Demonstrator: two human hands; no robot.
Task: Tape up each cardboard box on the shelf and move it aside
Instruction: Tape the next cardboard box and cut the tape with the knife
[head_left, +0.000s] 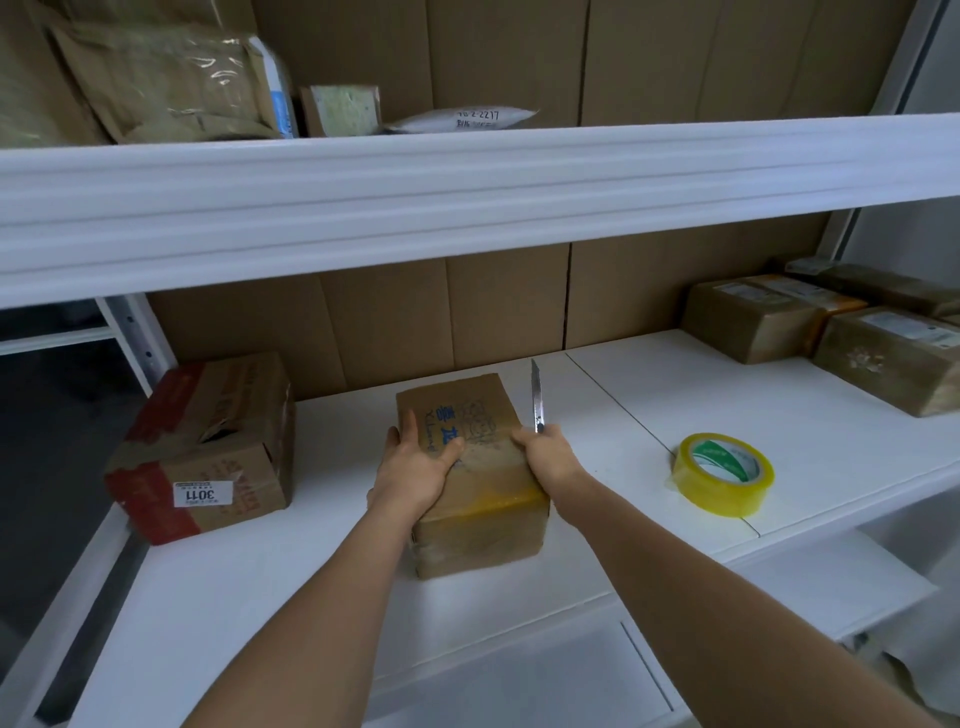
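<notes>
On the shelf (649, 410), box (470, 467) lengthwise away, likely between both hands.

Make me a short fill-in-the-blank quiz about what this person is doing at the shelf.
1. The right hand holds a ____ with its blade pointing up.
2. Both hands rest on the middle cardboard box, left hand on its ____ side.
3. The roll of tape is ____ in colour.

Missing words: utility knife; left; yellow
</notes>
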